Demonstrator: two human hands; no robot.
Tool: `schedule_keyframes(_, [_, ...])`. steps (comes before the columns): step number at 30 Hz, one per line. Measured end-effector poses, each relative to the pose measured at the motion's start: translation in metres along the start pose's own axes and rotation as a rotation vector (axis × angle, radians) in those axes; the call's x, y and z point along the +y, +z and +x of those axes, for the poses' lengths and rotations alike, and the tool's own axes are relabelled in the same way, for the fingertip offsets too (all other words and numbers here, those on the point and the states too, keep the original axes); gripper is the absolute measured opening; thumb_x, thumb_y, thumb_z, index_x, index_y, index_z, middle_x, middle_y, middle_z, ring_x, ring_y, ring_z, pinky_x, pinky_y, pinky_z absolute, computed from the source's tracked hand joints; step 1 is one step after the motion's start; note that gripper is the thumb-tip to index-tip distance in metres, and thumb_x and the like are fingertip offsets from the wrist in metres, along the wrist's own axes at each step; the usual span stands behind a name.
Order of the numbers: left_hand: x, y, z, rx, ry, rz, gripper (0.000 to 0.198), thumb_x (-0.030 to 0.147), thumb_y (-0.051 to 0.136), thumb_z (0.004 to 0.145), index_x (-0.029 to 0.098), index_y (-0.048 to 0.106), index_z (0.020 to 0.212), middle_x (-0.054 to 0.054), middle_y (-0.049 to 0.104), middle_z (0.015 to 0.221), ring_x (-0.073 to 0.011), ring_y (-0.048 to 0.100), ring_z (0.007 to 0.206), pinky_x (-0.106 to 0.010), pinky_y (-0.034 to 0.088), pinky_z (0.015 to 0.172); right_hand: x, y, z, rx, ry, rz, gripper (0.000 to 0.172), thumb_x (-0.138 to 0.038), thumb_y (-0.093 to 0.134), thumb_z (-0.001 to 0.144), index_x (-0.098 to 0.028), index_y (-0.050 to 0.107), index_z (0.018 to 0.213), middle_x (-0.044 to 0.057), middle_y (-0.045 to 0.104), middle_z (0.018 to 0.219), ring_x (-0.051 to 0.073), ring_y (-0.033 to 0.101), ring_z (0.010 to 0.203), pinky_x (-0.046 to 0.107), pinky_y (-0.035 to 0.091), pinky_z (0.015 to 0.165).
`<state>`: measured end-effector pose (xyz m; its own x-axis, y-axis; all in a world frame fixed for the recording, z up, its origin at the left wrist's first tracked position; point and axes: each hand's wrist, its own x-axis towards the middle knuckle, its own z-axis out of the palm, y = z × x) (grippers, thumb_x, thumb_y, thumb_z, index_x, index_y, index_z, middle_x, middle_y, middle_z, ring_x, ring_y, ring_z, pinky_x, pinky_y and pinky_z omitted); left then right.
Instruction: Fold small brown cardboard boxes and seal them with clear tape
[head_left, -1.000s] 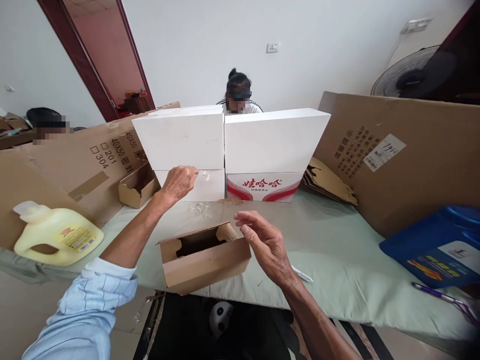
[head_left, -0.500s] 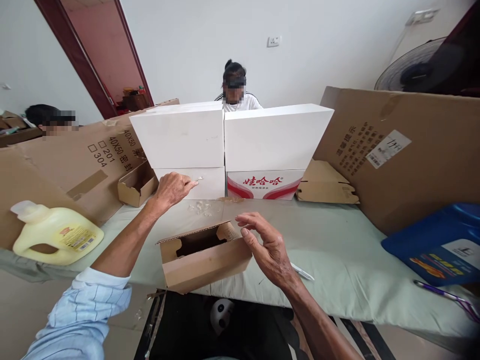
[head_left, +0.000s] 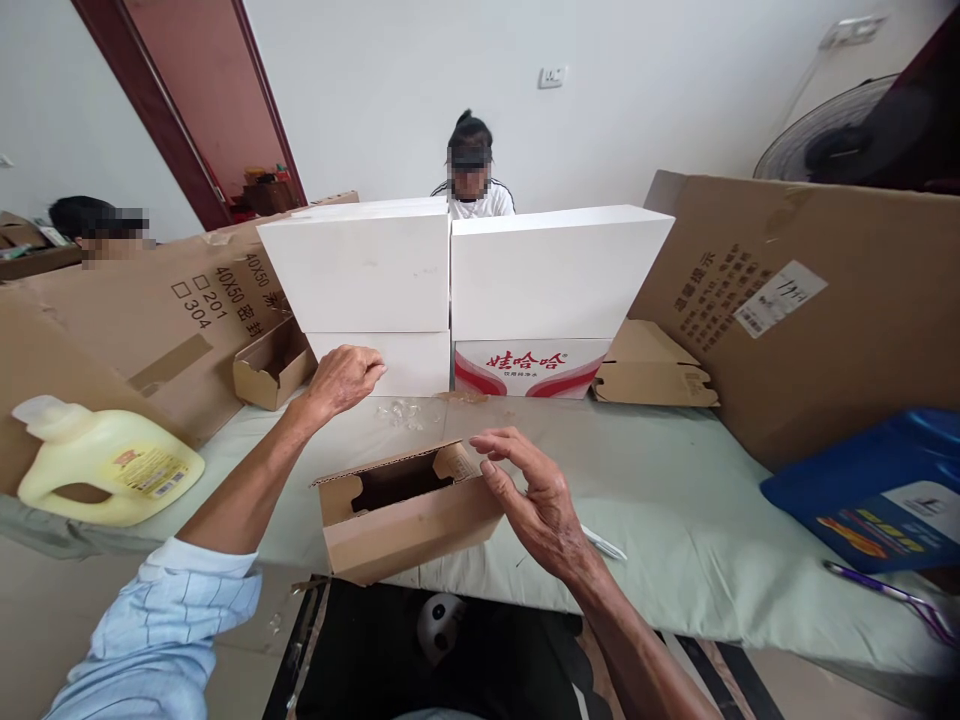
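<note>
My left hand [head_left: 343, 378] is raised in front of the white boxes, its fingers closed; whatever they may hold is too small or hidden to make out. Below and to its right, a small heap of clear plastic bits [head_left: 405, 413] lies on the cloth. A narrow brown cardboard box [head_left: 416, 530] stands at the table's near edge, its top open and its inside dark. My right hand [head_left: 534, 492] is at the box's right end, fingers stretched out and slightly bent, thumb by the corner. Nothing shows in that hand.
White boxes [head_left: 360, 275] are stacked at the back, one with red print [head_left: 531, 370]. Large cardboard panels [head_left: 817, 300] flank both sides. A yellow jug [head_left: 112, 465] stands left, a blue container [head_left: 870, 490] right. A white pen-like item [head_left: 604, 543] lies beside my right wrist. People sit beyond.
A small pale, clear bit at my left fingertips no longer shows, and that hand has drawn slightly left with its fingers curled in. My right hand and the cardboard box stay in place.
</note>
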<state>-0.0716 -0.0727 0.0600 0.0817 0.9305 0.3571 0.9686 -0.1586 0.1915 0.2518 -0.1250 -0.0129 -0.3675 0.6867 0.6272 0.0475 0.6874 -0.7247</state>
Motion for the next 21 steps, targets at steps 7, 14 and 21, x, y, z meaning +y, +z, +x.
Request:
schedule_keyframes(7, [0.021,-0.036,-0.089,-0.075,0.086,-0.356,0.035,0.056,0.066,0.103,0.027,0.077,0.118,-0.008,0.078,0.136,-0.0279,0.075,0.12,-0.039,0.061,0.098,0.007,-0.006,-0.007,-0.154,-0.1,-0.113,0.024,-0.029,0.064,0.111,-0.028,0.072,0.133,0.011,0.075,0.13,0.026,0.07,0.119,0.046,0.057,0.104])
schedule_keyframes(14, [0.027,-0.026,-0.188,-0.141,-0.009,-0.333,0.088,0.065,0.089,0.082,0.038,0.061,0.161,-0.012,0.056,0.17,-0.0437,0.06,0.149,-0.052,0.065,0.108,0.014,-0.008,-0.016,-0.381,-0.139,-0.233,0.046,-0.045,0.074,0.106,-0.027,0.062,0.147,0.013,0.071,0.143,0.031,0.067,0.128,0.055,0.049,0.118])
schedule_keyframes(21, [0.017,-0.009,-0.175,0.09,-0.128,-0.418,0.031,0.046,0.063,0.108,0.023,0.084,0.105,-0.008,0.085,0.105,-0.0237,0.081,0.095,-0.027,0.064,0.076,-0.011,-0.015,-0.014,-0.467,-0.166,-0.339,0.006,-0.024,0.071,0.107,-0.025,0.067,0.112,0.008,0.074,0.112,0.024,0.067,0.1,0.037,0.055,0.084])
